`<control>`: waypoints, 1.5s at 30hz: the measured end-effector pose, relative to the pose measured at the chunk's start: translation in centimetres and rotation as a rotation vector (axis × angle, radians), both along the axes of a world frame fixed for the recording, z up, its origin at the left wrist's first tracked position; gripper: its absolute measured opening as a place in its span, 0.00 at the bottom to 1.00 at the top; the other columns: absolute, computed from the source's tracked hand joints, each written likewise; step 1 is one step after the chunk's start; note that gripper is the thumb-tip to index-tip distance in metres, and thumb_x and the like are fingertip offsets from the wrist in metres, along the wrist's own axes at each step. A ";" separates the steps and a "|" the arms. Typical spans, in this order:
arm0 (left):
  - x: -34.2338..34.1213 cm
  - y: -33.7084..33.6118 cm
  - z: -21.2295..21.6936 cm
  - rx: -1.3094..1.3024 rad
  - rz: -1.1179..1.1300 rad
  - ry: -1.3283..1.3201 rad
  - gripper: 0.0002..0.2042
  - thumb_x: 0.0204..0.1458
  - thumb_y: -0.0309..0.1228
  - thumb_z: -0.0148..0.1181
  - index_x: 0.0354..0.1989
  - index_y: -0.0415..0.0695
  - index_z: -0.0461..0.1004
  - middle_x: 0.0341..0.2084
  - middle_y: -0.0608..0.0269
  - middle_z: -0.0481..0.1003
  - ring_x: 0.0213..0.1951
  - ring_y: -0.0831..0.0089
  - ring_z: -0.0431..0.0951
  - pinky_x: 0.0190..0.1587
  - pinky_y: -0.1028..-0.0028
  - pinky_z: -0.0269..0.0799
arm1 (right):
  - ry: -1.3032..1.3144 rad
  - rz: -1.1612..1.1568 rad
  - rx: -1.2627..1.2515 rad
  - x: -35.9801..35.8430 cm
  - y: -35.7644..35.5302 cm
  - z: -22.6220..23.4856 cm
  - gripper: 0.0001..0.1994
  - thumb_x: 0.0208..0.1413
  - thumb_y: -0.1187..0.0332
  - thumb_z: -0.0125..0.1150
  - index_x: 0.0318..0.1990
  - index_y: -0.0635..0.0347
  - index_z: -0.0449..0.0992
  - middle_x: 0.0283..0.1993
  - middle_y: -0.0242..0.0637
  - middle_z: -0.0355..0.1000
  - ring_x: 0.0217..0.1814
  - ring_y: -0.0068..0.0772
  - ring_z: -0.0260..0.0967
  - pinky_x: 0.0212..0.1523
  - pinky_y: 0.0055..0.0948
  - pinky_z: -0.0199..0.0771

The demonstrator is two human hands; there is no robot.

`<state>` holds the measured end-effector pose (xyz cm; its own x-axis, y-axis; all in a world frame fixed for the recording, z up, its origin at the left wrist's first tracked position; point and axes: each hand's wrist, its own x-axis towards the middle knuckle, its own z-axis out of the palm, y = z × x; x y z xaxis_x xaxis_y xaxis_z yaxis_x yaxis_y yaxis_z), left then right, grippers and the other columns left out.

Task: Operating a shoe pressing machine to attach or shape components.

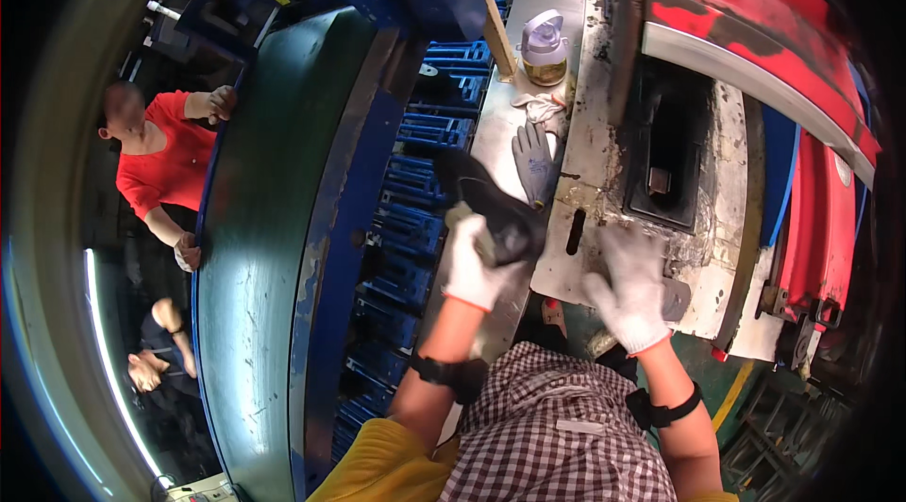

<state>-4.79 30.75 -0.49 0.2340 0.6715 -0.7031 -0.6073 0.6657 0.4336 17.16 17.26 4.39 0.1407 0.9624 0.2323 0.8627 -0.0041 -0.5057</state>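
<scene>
My left hand [476, 261], in a white knit glove with an orange cuff, is closed round a dark shoe [505, 219]. The shoe is tilted above the narrow metal ledge and slightly blurred, so its far end is hard to make out. Over the front of the machine's worn pale plate is my right hand [630, 285], also white-gloved, with fingers spread and nothing in them. Just beyond that hand, a black rectangular well [703, 167] is set into the plate, with a small metallic block [659, 182] inside.
A grey glove [533, 162], a crumpled white glove [541, 107] and a lidded clear jug [545, 54] lie along the ledge. The red machine arm [755, 40] overhangs the plate at right. Blue rollers [406, 219] and a green conveyor belt [274, 181] run left, with two people beyond.
</scene>
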 end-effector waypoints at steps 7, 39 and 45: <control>-10.2 17.5 -12.2 0.105 0.004 0.349 0.19 0.51 0.42 0.65 0.51 0.51 0.76 0.50 0.59 0.78 0.51 0.59 0.79 0.51 0.50 0.77 | -0.064 -0.187 -0.068 1.1 -1.3 -1.7 0.22 0.53 0.68 0.65 0.57 0.58 0.75 0.56 0.45 0.74 0.67 0.56 0.65 0.75 0.62 0.53; 15.8 -15.1 7.7 0.257 -0.961 -0.176 0.14 0.61 0.24 0.65 0.53 0.40 0.69 0.38 0.61 0.78 0.36 0.72 0.82 0.38 0.71 0.81 | 1.357 -0.797 0.654 13.6 9.1 0.3 0.15 0.66 0.67 0.54 0.56 0.62 0.77 0.42 0.37 0.81 0.47 0.30 0.78 0.49 0.30 0.76; 16.5 -17.6 9.2 0.087 -1.016 -0.070 0.13 0.61 0.28 0.67 0.47 0.41 0.69 0.35 0.60 0.78 0.32 0.71 0.82 0.32 0.69 0.82 | -0.086 -0.309 0.541 12.6 6.6 1.3 0.10 0.53 0.71 0.61 0.42 0.54 0.84 0.36 0.42 0.79 0.41 0.50 0.76 0.47 0.43 0.76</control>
